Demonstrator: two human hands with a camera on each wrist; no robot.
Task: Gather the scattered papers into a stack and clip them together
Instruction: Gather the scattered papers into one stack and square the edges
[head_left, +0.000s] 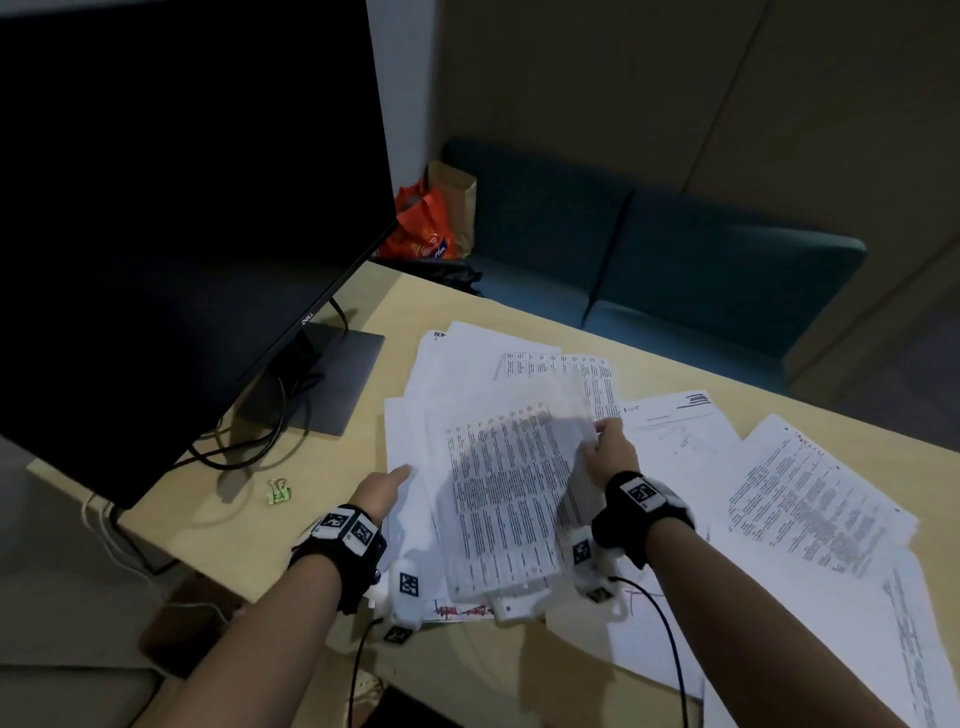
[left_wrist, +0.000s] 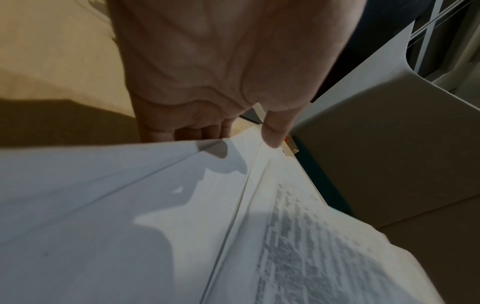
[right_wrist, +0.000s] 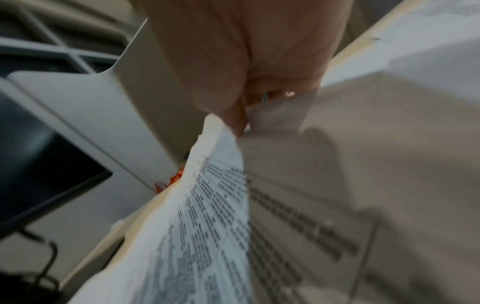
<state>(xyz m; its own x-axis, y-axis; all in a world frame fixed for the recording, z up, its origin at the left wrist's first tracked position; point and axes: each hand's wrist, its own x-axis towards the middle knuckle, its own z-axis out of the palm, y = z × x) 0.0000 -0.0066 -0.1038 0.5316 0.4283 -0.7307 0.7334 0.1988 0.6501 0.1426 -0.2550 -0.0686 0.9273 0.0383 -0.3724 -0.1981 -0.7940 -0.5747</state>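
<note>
Both hands grip printed sheets (head_left: 511, 483), print apparently too blurred to read; monitor (head_left: 171, 218) bezel reads DELL.

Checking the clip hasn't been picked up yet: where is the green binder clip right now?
In the head view, the green binder clip lies on the desk, left of the left hand, near the monitor's lower corner.
</note>
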